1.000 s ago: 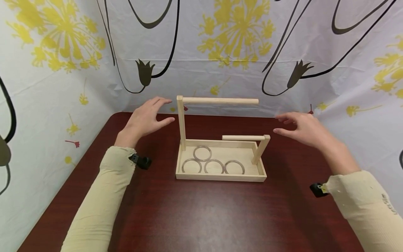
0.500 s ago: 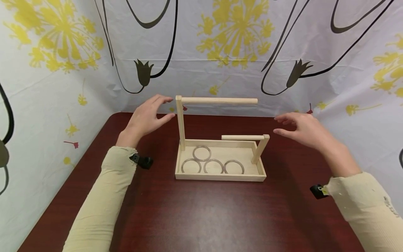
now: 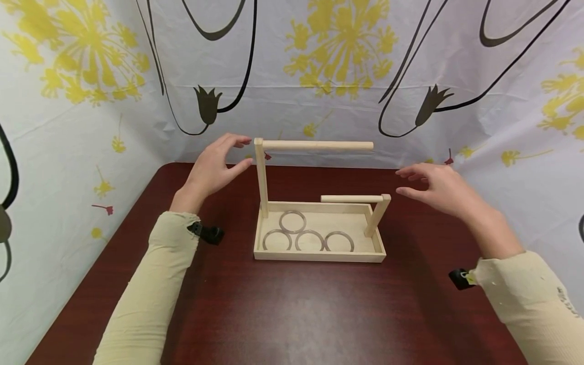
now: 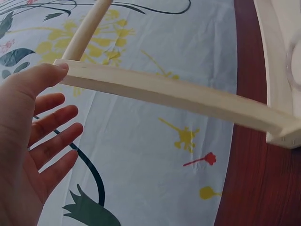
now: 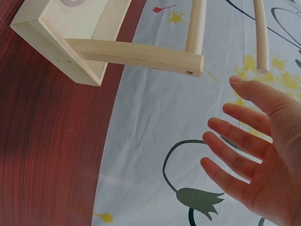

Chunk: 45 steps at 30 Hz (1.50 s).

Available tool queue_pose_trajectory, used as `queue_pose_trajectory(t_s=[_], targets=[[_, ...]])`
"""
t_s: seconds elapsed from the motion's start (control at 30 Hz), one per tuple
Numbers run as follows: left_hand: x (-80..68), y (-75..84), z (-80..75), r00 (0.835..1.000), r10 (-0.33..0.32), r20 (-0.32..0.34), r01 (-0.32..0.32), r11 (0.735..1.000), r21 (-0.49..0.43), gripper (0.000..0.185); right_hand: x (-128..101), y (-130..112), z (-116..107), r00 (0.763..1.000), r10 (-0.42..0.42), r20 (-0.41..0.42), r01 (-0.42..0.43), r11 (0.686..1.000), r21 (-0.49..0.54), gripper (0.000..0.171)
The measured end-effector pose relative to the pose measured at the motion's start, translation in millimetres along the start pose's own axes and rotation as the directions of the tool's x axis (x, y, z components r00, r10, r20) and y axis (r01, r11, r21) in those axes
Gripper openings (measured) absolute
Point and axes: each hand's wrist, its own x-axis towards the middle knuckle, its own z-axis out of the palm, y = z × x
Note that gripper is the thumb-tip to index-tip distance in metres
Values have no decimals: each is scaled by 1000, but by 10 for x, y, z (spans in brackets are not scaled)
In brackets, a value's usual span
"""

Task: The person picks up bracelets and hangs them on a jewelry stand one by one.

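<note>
Four metal rings (image 3: 308, 233) lay flat inside the wooden tray (image 3: 319, 256), three in a row at the front and one behind them. Nothing stood between the hands and the tray. The tray was pale, bare wood with low walls. A tall post (image 3: 261, 172) rose from its back left corner and carried a long round rod (image 3: 319, 146) pointing to the right. A short post (image 3: 377, 215) leaned up from the right side and carried a short rod (image 3: 351, 198) pointing left. The tray sat in the middle of the dark red-brown surface (image 3: 292, 314). The left hand (image 3: 214, 167) was up beside the top of the tall post, its grip loose with fingers spread, and its thumb (image 4: 44, 77) was right at the post's end; I could not tell for sure if it touched. The right hand (image 3: 440, 187) hung in the air near the short post, apart from it, grip loose and fingers spread, holding nothing. Both arms wore tan sleeves (image 3: 141, 294). A white cloth (image 3: 337, 76) with yellow flowers and black curvy lines hung behind and at the sides.
</note>
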Motion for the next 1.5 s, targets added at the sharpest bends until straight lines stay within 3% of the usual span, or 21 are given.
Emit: queue_pose_trajectory(t_s=[0.17, 0.53, 0.83, 1.2, 1.5], targets=[[16, -25, 22, 999, 0, -46, -7, 989, -149, 44, 10, -22, 4, 1000, -15, -2, 16, 1000, 4, 40], [42, -19, 76, 994, -31, -105, -14, 915, -403, 40, 13, -94, 4, 999, -29, -16, 29, 999, 13, 38], [77, 12, 117, 993, -56, -105, -3, 869, -495, 40, 26, -136, 12, 999, -46, -19, 47, 999, 11, 36], [135, 8, 237, 989, -113, -94, 28, 770, -638, 37, 28, -216, -11, 998, -60, -14, 60, 998, 1, 35], [157, 6, 328, 988, -104, -116, -4, 731, -683, 37, 29, -284, -24, 997, -74, -23, 73, 997, -8, 35]])
